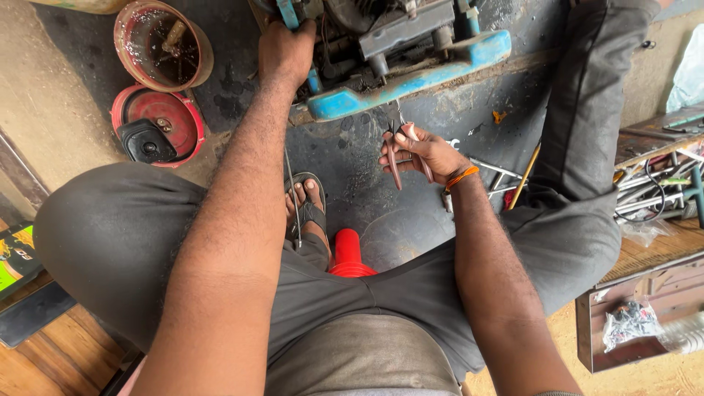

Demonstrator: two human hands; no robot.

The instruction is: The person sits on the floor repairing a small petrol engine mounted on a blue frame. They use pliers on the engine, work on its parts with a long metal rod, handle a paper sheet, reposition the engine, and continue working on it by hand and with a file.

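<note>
— 2 hands out in front. What has each got?

— Nearest us, the right hand [425,152] is clamped on a pair of pliers [400,150], handles pointing back toward the knees, nose pointing up and away at the blue frame [411,77].

— So the long line of the pliers runs near to far?

— Yes, tilted slightly left, with the tip just under the frame's lower edge. Whether it touches, I cannot tell.

— And the left hand [286,51]?

— Farther out, wrapped on the engine [389,26] at the frame's left end.

— What lies underneath?

— A dark, greasy floor [345,158], with a sandalled foot [306,205] and a red cone [347,253] between the knees.

— Around them?

— A red round cover [158,125] and a bowl [163,45] far left; a shelf of tools [660,183] on the right.
</note>
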